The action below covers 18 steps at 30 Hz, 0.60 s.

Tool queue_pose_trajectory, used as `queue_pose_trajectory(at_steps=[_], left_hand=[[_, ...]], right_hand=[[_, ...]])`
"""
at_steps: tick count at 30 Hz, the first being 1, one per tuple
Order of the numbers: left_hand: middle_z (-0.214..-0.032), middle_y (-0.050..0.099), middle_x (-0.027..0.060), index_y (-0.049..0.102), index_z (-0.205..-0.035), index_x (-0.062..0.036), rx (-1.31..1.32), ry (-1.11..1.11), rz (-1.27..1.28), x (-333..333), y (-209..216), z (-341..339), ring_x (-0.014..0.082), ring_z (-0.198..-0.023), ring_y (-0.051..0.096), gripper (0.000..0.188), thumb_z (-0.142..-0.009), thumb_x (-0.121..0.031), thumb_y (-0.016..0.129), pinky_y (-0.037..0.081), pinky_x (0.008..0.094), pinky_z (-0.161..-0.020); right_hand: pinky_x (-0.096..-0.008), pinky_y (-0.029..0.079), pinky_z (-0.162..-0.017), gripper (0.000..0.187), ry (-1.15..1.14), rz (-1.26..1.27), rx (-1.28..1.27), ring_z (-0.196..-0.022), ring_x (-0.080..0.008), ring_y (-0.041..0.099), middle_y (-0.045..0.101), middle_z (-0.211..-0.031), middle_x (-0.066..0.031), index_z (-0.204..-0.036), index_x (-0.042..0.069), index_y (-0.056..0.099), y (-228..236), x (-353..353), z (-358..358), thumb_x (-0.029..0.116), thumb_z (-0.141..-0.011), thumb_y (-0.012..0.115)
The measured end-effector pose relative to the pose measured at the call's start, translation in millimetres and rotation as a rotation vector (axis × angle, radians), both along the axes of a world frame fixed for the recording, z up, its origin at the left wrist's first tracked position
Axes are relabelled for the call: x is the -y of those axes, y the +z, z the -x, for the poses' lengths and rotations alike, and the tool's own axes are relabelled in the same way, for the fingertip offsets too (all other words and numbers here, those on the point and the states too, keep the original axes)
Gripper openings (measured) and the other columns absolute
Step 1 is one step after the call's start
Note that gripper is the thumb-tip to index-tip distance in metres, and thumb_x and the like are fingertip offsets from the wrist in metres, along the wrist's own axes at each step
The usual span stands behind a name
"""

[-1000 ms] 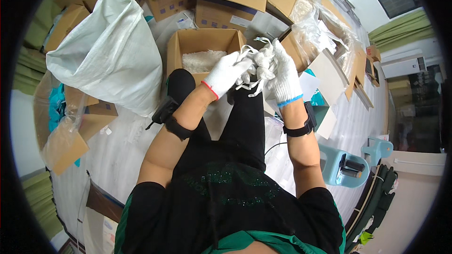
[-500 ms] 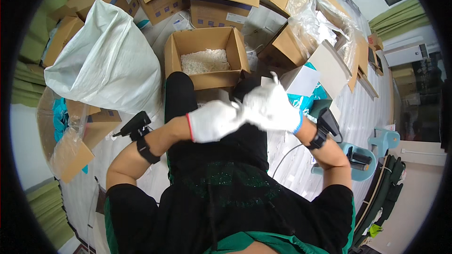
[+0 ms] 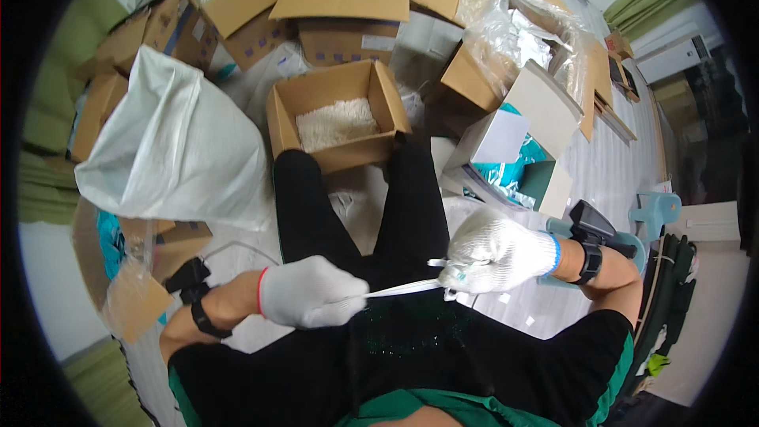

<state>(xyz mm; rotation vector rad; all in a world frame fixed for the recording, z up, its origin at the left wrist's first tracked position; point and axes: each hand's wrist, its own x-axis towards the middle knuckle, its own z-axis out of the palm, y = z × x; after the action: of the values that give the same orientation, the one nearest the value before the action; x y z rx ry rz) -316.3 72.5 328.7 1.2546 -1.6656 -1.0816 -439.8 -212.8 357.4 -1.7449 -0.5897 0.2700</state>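
Note:
A thin white strip (image 3: pixel 403 290) stretches nearly straight between my two closed hands, above my lap. My left hand (image 3: pixel 312 292), in a white knit glove with a red cuff, grips its left end. At the other end my right hand (image 3: pixel 498 257), gloved in white with a blue cuff, is closed round the strip. Small loops or ends stick out by the right fingers; their exact kind I cannot make out. Beyond my knees stands an open cardboard box (image 3: pixel 348 162) with a heap of white stringy material (image 3: pixel 338 122) inside.
A big white woven sack (image 3: pixel 190 142) stands at the left. Right of my knees is an open white box (image 3: pixel 466 160) holding teal packages (image 3: pixel 510 162). Several open cardboard cartons (image 3: pixel 340 9) line the far side. A pale blue stool (image 3: pixel 656 207) is at the right.
My hands have come apart from each other and closer to my body, drawing the white strip out between them. The view has shifted, showing the teal packages more fully.

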Motion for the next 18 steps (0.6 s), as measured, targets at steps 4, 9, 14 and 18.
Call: queue_pose_trajectory(at_steps=[4,9,14,18], left_hand=[[-0.067,0.045,0.0047,0.048,-0.073,-0.0064,-0.393,0.263,0.019,-29.6,-42.0,-32.6,0.0160,-0.053,0.047,0.019,-0.091,-0.009,0.052,0.039,0.0297,-0.048],[-0.078,0.054,0.0043,0.056,-0.105,-0.0010,-1.520,0.512,0.047,35.2,-70.2,-45.1,0.0092,-0.057,0.040,0.017,-0.098,-0.013,0.046,0.036,0.0234,-0.053],[-0.087,0.063,0.0064,0.061,-0.116,0.0020,-1.146,0.655,0.028,142.8,-107.8,-32.6,0.0052,-0.058,0.040,0.033,-0.101,-0.026,0.049,0.033,0.0209,-0.050],[-0.071,0.057,-0.0011,0.068,-0.103,-0.0024,-0.904,0.473,-0.151,168.8,-122.8,-3.9,0.0044,-0.054,0.041,0.057,-0.103,-0.051,0.038,0.028,0.0203,-0.047]], right_hand=[[-0.0315,0.056,-0.070,0.014,-0.401,0.013,-0.358,-0.074,-0.0195,0.070,0.072,-0.084,-0.0113,-0.092,-0.002,0.068,6.6,53.5,1.7,0.011,-0.088,0.067],[-0.0244,0.027,-0.038,0.031,-0.888,-0.695,-0.670,-0.040,-0.0074,0.034,0.043,-0.054,0.0042,-0.071,0.015,0.051,14.1,42.5,-39.3,0.031,-0.097,0.056],[-0.0245,0.023,-0.036,0.040,-0.751,-1.040,-0.689,-0.039,-0.0082,0.025,0.032,-0.051,0.0059,-0.064,0.019,0.039,-5.9,30.8,-59.1,0.033,-0.099,0.052],[-0.0249,0.021,-0.038,0.042,-0.815,-1.057,-0.648,-0.041,-0.0089,0.023,0.028,-0.051,0.0063,-0.062,0.020,0.036,-10.0,28.7,-71.1,0.032,-0.099,0.050]])
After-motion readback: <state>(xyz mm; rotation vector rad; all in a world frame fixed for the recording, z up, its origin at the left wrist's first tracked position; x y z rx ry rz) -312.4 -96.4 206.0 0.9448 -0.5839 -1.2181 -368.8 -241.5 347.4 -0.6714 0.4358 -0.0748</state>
